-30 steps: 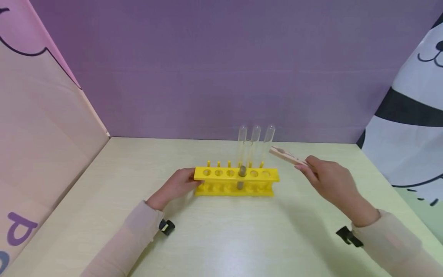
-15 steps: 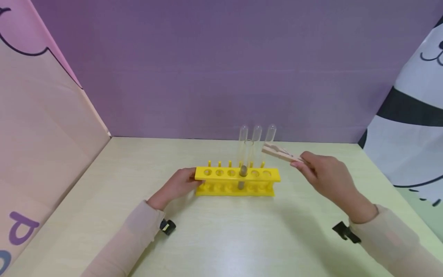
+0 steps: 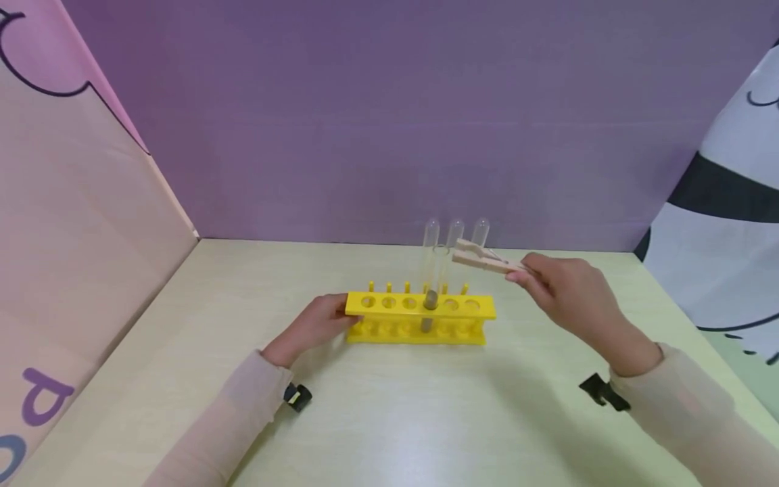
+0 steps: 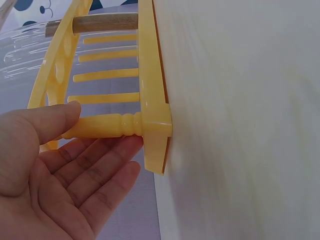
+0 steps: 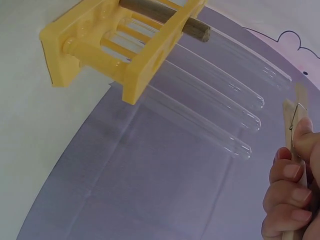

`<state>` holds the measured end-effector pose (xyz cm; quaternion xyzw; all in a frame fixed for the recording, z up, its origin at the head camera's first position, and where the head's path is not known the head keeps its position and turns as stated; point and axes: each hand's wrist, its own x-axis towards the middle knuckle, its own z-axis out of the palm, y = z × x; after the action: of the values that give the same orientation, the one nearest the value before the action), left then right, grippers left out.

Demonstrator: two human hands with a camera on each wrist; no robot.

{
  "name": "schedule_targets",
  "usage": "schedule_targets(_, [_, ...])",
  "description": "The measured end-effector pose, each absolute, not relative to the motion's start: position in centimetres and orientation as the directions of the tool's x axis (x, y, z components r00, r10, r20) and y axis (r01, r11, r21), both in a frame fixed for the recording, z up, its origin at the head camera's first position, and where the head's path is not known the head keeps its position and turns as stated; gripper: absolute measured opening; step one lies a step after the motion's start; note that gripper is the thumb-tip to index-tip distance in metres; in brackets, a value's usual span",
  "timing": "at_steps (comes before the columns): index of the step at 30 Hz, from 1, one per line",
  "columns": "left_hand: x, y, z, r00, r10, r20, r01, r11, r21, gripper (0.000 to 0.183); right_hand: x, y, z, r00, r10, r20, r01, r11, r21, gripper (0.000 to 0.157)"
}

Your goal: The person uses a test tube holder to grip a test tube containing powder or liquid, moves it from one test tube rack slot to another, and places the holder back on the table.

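A yellow test tube rack [image 3: 420, 313] stands on the table. My left hand [image 3: 310, 325] holds its left end, thumb and fingers around the end post [image 4: 100, 126] in the left wrist view. One glass test tube [image 3: 430, 300] stands mouth up in a rack hole, its lower part filled with grey-brown matter. Behind it, three clear test tubes [image 3: 481, 233] sit upside down on the rear pegs. My right hand [image 3: 575, 297] grips a wooden test tube clamp [image 3: 487, 262]. The clamp's tips are spread, just right of the upright tube's mouth, with nothing visible between them.
A pale wood table [image 3: 389, 412] carries the rack. Purple cloth [image 3: 389, 122] hangs behind the table; printed panels stand at left and right. Bare yellow pegs [image 3: 389, 287] stick up along the rack's rear left. A small black device [image 3: 602, 392] is on each wrist.
My right hand has carried the wooden clamp left and slightly up, toward the upright tube's mouth. The clamp's tips have spread apart. My left hand stays on the rack.
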<state>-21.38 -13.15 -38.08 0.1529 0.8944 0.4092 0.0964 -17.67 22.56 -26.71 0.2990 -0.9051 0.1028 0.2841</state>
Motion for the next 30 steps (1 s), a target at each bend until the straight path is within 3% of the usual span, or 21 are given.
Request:
schedule_targets(7, [-21.5,-13.1,-38.2,-0.931,0.363,-0.033,0.212,0.615,0.76,0.036,-17.9,21.9,-25.7,-0.705,-0.486,0.517,-0.583,0.812,-0.031,0.041])
schedule_targets(30, [-21.5,-13.2,-38.4,-0.937,0.345,-0.05,0.187,0.618,0.763,0.036,-18.2,19.9,-24.3,-0.676,-0.542,0.499,-0.636,0.772,-0.023,0.035])
